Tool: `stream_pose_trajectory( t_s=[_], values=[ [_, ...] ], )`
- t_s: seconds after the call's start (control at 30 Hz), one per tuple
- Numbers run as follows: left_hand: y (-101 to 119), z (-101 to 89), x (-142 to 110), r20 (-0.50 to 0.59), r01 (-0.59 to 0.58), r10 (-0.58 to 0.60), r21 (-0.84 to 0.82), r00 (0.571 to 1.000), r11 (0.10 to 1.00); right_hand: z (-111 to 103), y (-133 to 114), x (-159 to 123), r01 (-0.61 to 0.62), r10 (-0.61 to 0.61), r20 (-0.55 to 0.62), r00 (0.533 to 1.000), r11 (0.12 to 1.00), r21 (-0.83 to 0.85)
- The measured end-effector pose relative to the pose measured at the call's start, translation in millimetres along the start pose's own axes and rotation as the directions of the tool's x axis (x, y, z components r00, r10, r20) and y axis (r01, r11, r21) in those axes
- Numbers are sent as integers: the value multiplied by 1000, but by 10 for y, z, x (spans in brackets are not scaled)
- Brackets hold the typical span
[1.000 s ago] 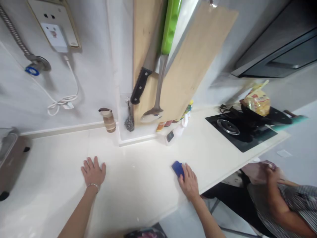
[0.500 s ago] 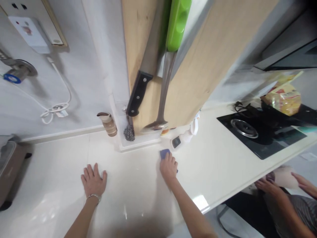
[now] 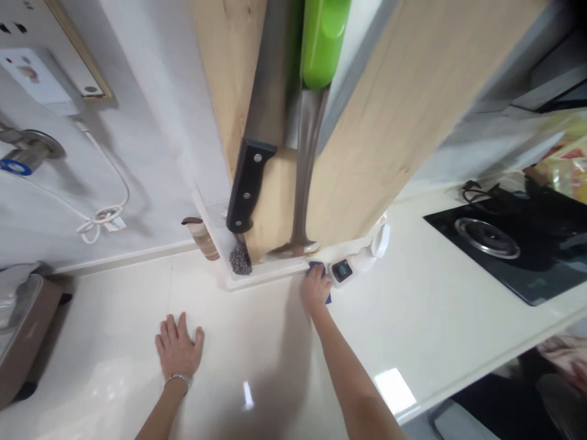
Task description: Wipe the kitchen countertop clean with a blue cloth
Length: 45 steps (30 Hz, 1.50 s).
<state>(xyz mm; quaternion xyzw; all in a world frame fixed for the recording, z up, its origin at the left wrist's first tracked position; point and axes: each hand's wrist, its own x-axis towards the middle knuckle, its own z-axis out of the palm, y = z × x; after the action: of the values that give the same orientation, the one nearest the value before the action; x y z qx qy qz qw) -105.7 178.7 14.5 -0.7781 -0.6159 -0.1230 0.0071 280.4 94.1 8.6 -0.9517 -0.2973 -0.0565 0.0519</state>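
Observation:
My right hand [image 3: 315, 289] presses a blue cloth [image 3: 328, 298] against the white countertop [image 3: 257, 342], close to the base of the wooden board. Most of the cloth is covered by the fingers. Just right of it lies a white device with a dark screen [image 3: 342, 271]. My left hand [image 3: 180, 348], with a bracelet at the wrist, rests flat on the counter with its fingers spread and nothing in them.
A knife [image 3: 251, 183] and a green-handled ladle [image 3: 307, 153] hang before the wooden board [image 3: 367, 159]. A steel scrubber [image 3: 240, 259] and a brown-striped cup [image 3: 204, 239] are left of it. A black cooktop [image 3: 527, 263] lies right; a brown appliance [image 3: 32, 342] stands left.
My right hand has pushed the blue cloth forward, up to the board's base beside the white device. My left hand stays flat on the counter. The view has shifted slightly.

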Motion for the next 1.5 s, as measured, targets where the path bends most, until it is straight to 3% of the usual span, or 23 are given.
stream_pose_trajectory(
  t_s=[0.23,0.47,0.6,0.7,0.8,0.9,1.0,1.13,1.23,1.5],
  values=[
    [3,-20,9,18,7,-7,8,1000,1000,-117,76,-8,9,-11,56,998,999,32],
    [3,-31,-6,35,7,-7,9,999,1000,-112,177,-693,130,-130,4,992,991,-27],
    [-15,3,-29,45,7,-8,10,999,1000,-162,-17,-815,97,-97,13,995,994,-54],
    [-25,20,-54,42,14,-14,3,999,1000,-208,-347,-951,191,-190,55,980,981,-24],
    [-22,12,-78,47,21,-20,-7,999,1000,-248,-767,-1293,363,-374,119,920,926,102],
    [-12,-8,-97,47,21,-21,-14,999,1000,-277,-1183,-1697,530,-573,155,805,811,247],
    [-7,-23,-109,52,29,-29,-13,998,999,-285,-1535,-1917,646,-714,146,685,687,334],
    [-10,-36,-122,68,31,-30,-21,997,999,-304,-1915,-1794,759,-832,52,552,527,383],
    [-9,-43,-135,68,36,-34,-29,997,999,-376,-2154,-1542,809,-860,46,508,495,318],
    [-16,-29,-167,59,43,-39,-67,998,997,-569,-2591,-1041,758,-749,263,608,646,91]
  ],
)
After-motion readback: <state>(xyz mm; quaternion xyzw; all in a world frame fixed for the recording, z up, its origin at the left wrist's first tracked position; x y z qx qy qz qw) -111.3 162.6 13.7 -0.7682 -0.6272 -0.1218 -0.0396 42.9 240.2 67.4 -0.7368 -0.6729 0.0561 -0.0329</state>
